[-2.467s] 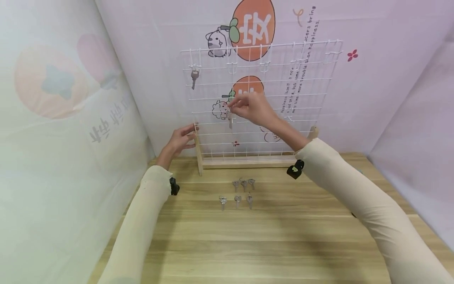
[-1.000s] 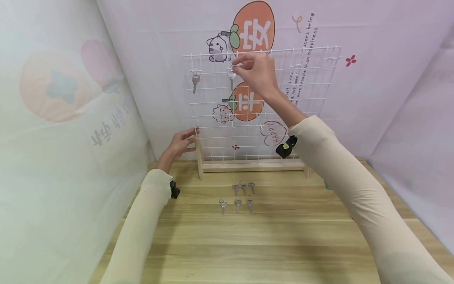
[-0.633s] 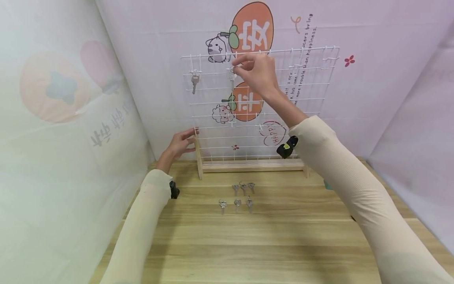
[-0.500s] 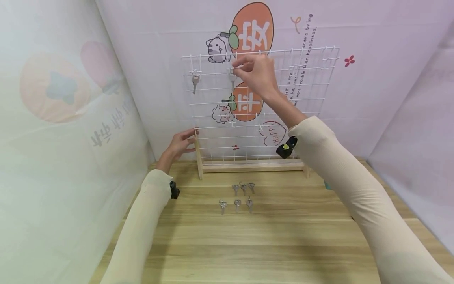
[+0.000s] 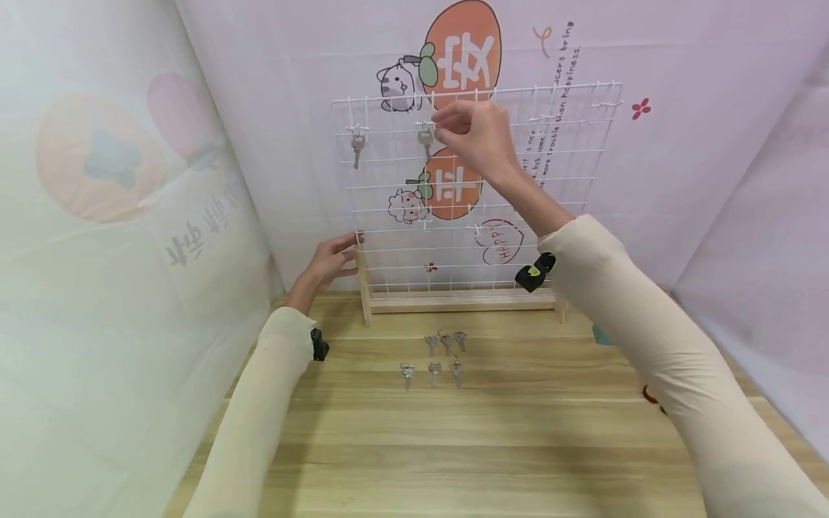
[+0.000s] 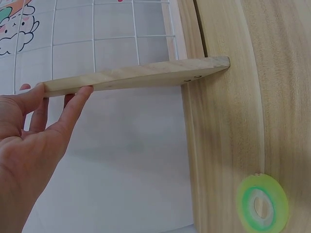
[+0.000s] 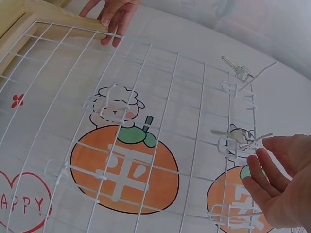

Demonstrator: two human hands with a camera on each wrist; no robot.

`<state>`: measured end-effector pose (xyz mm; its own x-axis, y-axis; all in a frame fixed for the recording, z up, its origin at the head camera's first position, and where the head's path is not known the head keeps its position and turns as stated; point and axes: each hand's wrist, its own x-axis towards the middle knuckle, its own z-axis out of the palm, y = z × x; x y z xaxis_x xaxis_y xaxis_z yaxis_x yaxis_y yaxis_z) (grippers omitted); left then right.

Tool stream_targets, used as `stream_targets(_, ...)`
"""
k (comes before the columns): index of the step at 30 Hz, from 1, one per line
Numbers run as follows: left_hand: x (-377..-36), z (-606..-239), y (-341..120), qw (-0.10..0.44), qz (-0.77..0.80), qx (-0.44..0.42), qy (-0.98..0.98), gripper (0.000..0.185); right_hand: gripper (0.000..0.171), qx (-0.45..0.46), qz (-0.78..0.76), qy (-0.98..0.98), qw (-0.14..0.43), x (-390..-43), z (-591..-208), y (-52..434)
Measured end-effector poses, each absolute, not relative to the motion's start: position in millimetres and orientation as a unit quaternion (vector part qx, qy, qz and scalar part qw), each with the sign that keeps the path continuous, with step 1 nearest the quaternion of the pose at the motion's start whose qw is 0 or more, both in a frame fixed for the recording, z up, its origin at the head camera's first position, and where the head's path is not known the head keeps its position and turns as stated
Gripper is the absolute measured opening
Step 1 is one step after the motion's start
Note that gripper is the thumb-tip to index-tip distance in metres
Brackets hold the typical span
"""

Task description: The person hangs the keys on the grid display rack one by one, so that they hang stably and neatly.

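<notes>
In the head view, a white wire grid rack (image 5: 544,88) with hooks along its top stands on a wooden base. My left hand (image 5: 329,260) grips the rack's wooden side post (image 6: 131,77), thumb on one side and fingers against the other. One key (image 5: 424,139) hangs by its ring from the second hook, and another key (image 5: 358,144) from the leftmost hook. Right beside the second key is my right hand (image 5: 478,140). The right wrist view shows its fingers (image 7: 265,179) parted, with the hook's tip close to the index finger and nothing held.
Several keys with rings lie in two rows on the wooden table (image 5: 388,446), among them a front key (image 5: 435,370). A teal object (image 5: 604,335) and a brown curved thing (image 5: 650,393) are partly hidden by the right sleeve. A green tape roll (image 6: 246,206) lies near the left post.
My right hand raised a key from mid-grid to the second hook, let go of it there and drew slightly right. My left hand stays on the post.
</notes>
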<state>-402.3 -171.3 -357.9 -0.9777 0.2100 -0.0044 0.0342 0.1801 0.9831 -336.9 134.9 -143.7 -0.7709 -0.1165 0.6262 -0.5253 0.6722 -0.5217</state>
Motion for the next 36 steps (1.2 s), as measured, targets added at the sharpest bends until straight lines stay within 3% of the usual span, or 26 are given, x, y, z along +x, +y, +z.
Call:
stream_targets(18,-403.8,-359.1,-169.3,0.072,0.639,0.083,0.761,0.05,0.024,0.256,0.341,-0.871,0.244,-322.0,-197.1,158.8)
stream_targets(36,-401.5,-355.5,-171.4,0.071,0.646,0.088,0.755,0.05,0.022,0.276,0.326,-0.887,0.173,-319.9,-280.9,182.5)
